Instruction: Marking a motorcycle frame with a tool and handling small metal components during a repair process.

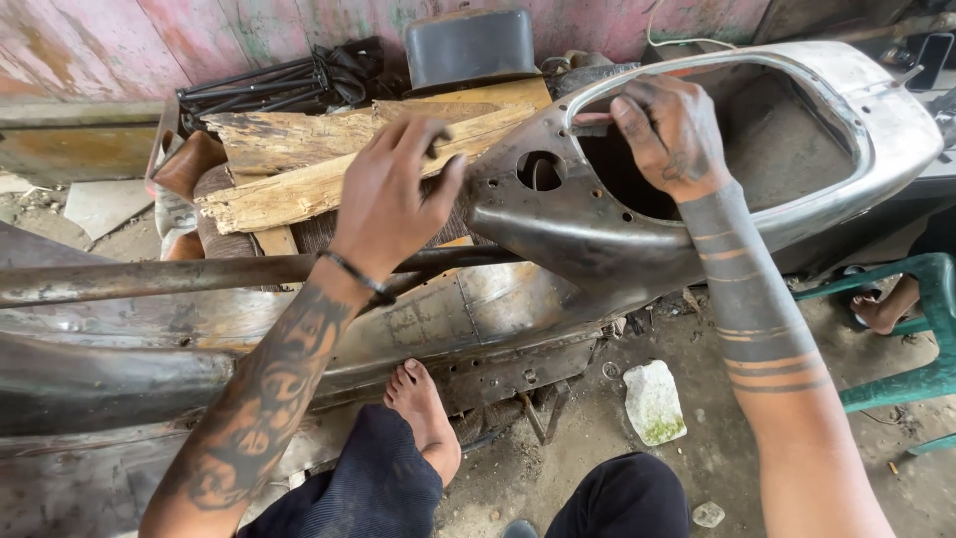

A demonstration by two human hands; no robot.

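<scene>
On top of the wood pile [329,164] rests a bare metal shell [558,224], probably heavy and stiff. Left hand [393,199] presses its front end, fingers spread; right hand [669,134] grips the opening's rim, likely the safest hold.

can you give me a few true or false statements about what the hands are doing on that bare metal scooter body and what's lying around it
1. The right hand grips the rim of the large opening in the bare grey metal scooter body shell. True.
2. The left hand holds a hammer. False: it holds no tool and rests at the shell's narrow front end, near a small round hole.
3. Rough, weathered wooden planks lie behind the shell. True.
4. A white stone with a green patch sits on top of the shell. False: it lies on the dirt floor below it.
5. The person wears shoes. False: a bare foot shows under the shell.
6. A green plastic chair stands at the right. True.
</scene>
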